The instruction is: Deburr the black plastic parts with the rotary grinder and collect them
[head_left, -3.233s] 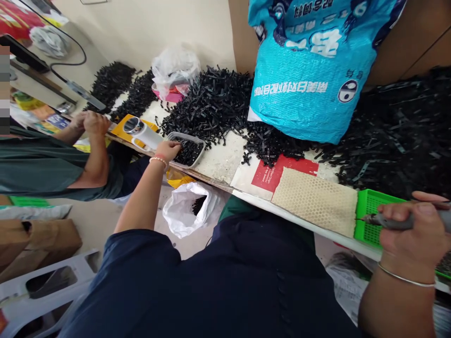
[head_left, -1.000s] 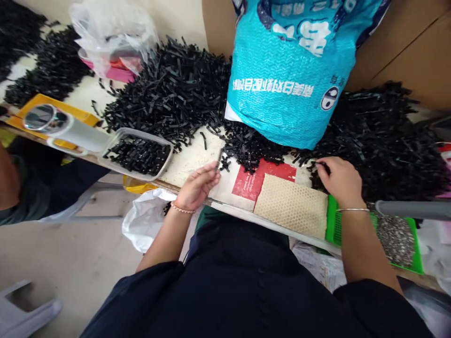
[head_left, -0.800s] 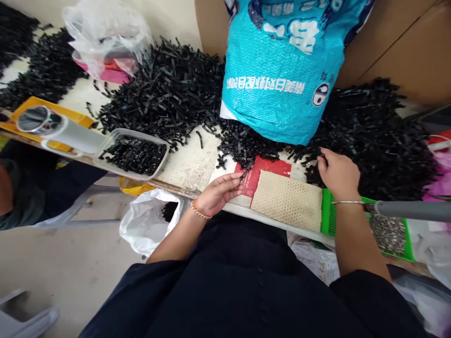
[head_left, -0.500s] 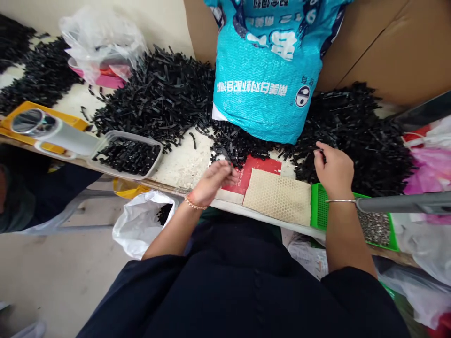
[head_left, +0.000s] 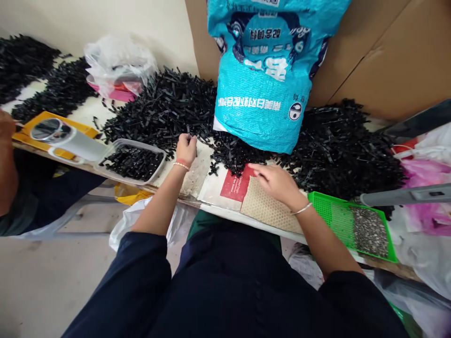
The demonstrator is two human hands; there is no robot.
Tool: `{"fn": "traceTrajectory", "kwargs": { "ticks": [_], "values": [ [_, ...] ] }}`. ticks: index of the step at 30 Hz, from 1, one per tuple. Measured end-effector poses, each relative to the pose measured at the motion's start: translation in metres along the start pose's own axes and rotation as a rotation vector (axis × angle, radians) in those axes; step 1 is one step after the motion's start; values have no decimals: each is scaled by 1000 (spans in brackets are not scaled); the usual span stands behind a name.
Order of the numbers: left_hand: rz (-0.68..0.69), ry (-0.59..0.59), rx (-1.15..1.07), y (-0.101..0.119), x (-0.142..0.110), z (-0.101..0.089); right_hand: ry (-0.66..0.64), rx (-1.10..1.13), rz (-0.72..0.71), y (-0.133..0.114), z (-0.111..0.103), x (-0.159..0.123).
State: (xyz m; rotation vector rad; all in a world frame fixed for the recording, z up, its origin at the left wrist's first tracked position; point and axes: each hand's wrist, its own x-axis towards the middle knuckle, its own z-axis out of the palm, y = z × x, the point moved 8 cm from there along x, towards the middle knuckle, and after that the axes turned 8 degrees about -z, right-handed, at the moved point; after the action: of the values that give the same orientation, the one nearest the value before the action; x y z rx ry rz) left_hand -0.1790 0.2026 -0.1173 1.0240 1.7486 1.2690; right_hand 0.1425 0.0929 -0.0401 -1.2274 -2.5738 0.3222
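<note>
My left hand (head_left: 186, 151) is closed at the near edge of a heap of small black strips (head_left: 158, 108), its fingertips down; whatever is in them is hidden. My right hand (head_left: 278, 184) hovers over a honeycomb-patterned mat (head_left: 264, 206), with thumb and forefinger brought together above a red and white printed sheet (head_left: 232, 185). What that pinch holds, if anything, I cannot make out. Left of my left hand sits a clear plastic tub (head_left: 162, 164) full of short black pieces. A grey rotary tool (head_left: 405, 195) lies across a green basket (head_left: 317, 204) to the right.
A large blue bag (head_left: 260, 108) stands at the back amid the heaps, with another black heap (head_left: 345, 150) on its right. Grey granules (head_left: 369, 230) fill part of the basket. A white handled device (head_left: 75, 143) and a co-worker's arm (head_left: 6, 164) are at left. A white sack (head_left: 179, 220) hangs below the table edge.
The rotary tool has left my right hand, which then went to the right heap and now is over the mat. My left hand moved from the tub to the sheet, then back left to the heap.
</note>
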Motion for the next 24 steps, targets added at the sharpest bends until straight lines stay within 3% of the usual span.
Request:
{"fn": "traceTrajectory", "kwargs": {
  "ticks": [2, 5, 8, 12, 16, 20, 24],
  "values": [
    [170, 19, 237, 10, 4, 7, -107, -52, -85, -25, 24, 27],
    [446, -134, 525, 17, 3, 29, -150, -127, -181, -49, 47, 66],
    [585, -251, 694, 9, 2, 40, -152, -166, -251, -61, 67, 99],
    [592, -304, 776, -10, 7, 36, -170, -215, -246, -58, 95, 133],
    [581, -288, 739, -22, 10, 25, -204, -231, -208, -49, 111, 150],
    [572, -216, 668, -20, 10, 18, -279, -255, -201, -44, 114, 142],
    [575, -205, 637, -4, 11, 24, -320, -270, -228, -43, 103, 128]
  ]
}}
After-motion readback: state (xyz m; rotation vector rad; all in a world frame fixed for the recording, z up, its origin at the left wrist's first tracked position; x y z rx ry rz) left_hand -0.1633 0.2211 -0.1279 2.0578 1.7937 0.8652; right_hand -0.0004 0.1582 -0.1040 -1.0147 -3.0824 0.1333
